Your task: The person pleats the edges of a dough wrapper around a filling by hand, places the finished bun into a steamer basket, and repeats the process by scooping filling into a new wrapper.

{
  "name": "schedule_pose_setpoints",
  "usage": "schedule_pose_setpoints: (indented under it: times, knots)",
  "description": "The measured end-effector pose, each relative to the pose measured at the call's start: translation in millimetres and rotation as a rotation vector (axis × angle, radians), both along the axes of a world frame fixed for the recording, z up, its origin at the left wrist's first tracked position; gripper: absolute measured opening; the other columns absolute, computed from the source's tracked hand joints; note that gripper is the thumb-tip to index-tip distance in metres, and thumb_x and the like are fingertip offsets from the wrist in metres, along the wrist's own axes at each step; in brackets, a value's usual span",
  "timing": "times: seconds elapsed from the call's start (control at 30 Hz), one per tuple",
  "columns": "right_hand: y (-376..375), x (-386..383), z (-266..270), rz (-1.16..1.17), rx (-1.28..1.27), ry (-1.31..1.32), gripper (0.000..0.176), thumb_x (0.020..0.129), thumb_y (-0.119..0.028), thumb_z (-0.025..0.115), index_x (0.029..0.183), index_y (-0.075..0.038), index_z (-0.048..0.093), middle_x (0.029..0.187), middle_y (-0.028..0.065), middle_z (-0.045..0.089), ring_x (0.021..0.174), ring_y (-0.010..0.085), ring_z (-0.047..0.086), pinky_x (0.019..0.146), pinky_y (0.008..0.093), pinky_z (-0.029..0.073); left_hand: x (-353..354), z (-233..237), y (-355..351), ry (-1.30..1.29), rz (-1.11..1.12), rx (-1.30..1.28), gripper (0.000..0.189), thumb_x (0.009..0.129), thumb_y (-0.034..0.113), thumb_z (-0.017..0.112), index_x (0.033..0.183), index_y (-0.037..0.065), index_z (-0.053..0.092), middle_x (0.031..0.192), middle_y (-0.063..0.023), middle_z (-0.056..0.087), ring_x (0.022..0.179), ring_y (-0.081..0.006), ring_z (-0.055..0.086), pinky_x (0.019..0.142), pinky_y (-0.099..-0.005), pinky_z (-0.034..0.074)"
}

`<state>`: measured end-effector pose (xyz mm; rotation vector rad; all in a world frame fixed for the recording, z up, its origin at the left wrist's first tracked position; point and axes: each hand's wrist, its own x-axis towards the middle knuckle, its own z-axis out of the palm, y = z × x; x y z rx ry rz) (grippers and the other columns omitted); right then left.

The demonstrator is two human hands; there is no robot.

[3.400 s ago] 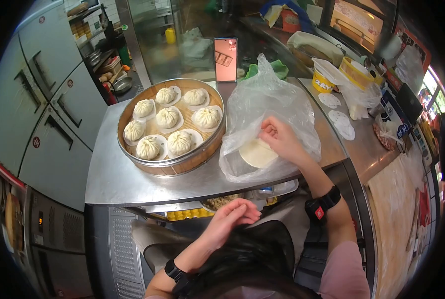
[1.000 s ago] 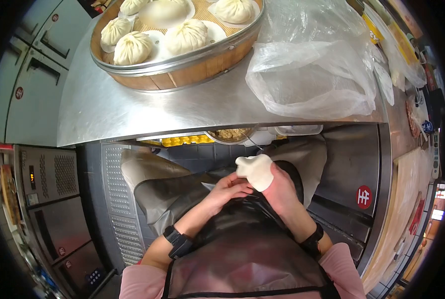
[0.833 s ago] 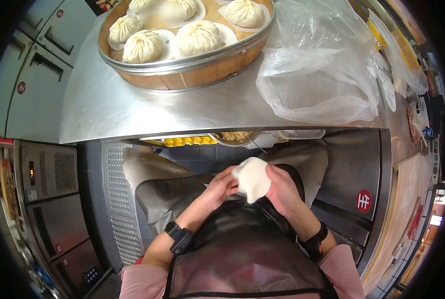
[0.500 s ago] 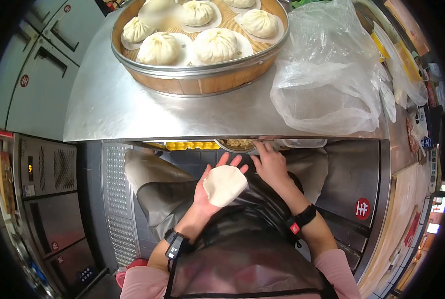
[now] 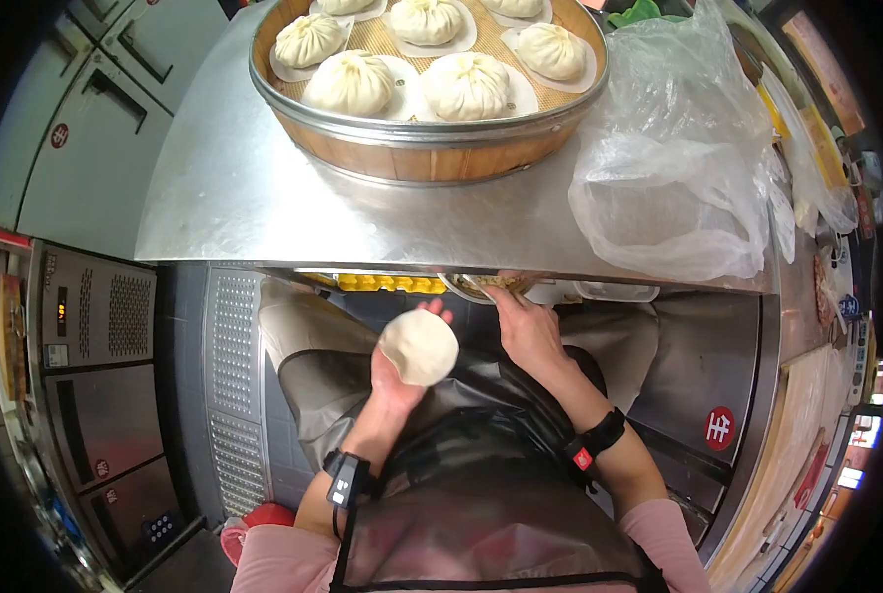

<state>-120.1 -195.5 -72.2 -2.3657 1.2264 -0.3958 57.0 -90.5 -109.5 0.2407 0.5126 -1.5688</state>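
Observation:
A round, pale dough wrapper [image 5: 420,348] lies across the palm of my left hand [image 5: 394,387], its fingertips showing past the far edge. My right hand [image 5: 532,334] reaches to a bowl of chopped filling [image 5: 466,287] under the table's front edge. Its fingers are bent together at the bowl's rim, around something thin that I cannot make out. The table edge hides part of the bowl and the fingertips. Above, on the table, stands a round bamboo steamer [image 5: 417,153] holding several pleated buns [image 5: 467,87] on paper rounds.
A crumpled clear plastic bag [image 5: 674,188] lies right of the steamer on the steel table [image 5: 362,222]. Below the table edge are a yellow tray [image 5: 387,284] and a clear container [image 5: 615,292]. Steel cabinets [image 5: 100,336] stand at the left.
My left hand has shifted slightly left and closer to me with the dough wrapper. My right hand's fingers have drawn together at the bowl. The view has moved a little.

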Motion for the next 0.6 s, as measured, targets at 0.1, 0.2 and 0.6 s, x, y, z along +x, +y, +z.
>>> schedule_pose_setpoints:
  times: [0.1,0.2,0.6]
  knots:
    - [-4,-17,-3,0.015,-0.021,0.105,0.032,0.081,-0.003,0.050,0.111,-0.009,0.058,0.091,0.0179,0.064,0.075,0.0366,0.062,0.067,0.0455,0.049,11,0,-7,-0.043,0.048,0.022,0.045,0.096,0.027,0.026,0.126,0.002,0.047,0.133,-0.0183,0.046,0.126,-0.0342,0.042,0.105,-0.0477,0.034]
    - [-10,-21,8,-0.028,-0.023,0.265,0.032,0.080,-0.005,0.050,0.111,-0.008,0.057,0.092,0.0164,0.064,0.073,0.0353,0.063,0.065,0.0454,0.050,13,-1,-16,-0.118,0.069,0.115,0.044,0.094,0.027,0.028,0.123,0.000,0.048,0.131,-0.0200,0.047,0.124,-0.0351,0.043,0.105,-0.0459,0.036]
    - [-43,-34,0,-0.029,-0.218,0.225,0.028,0.079,-0.006,0.050,0.105,-0.003,0.059,0.103,0.0181,0.062,0.081,0.0379,0.062,0.076,0.0482,0.047,-9,-26,-57,-0.217,-0.105,0.065,0.044,0.096,0.031,0.027,0.116,0.002,0.052,0.117,-0.0206,0.057,0.110,-0.0344,0.055,0.098,-0.0441,0.043]
